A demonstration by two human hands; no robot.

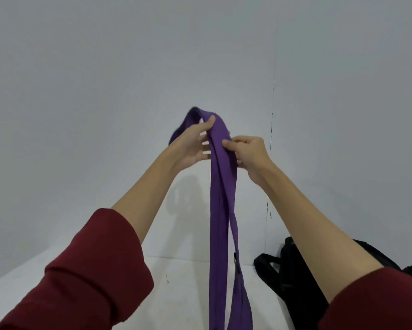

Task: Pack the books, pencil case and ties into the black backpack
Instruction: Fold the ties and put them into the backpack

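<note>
purple tie [221,186] hangs doubled over in front of us, held high against the pale grey wall [105,67], its two lengths dropping straight down past the bottom edge of the view. our left hand [195,144] grips it near the fold, thumb on the front of the cloth and fingers curled behind, while the folded top loops over and down behind that hand. our right hand [246,153] sits just beside it and a little lower, pinching the tie's right edge between thumb and fingers, so both hands are clamped on the same strip and nearly touching. dark red sleeves [88,277] are pushed up both forearms. the black backpack [295,282] lies on the white table [181,294] at lower right, partly hidden behind our right arm, with a strap [264,260] looping out to its left. we cannot tell whether the backpack is open.
</note>
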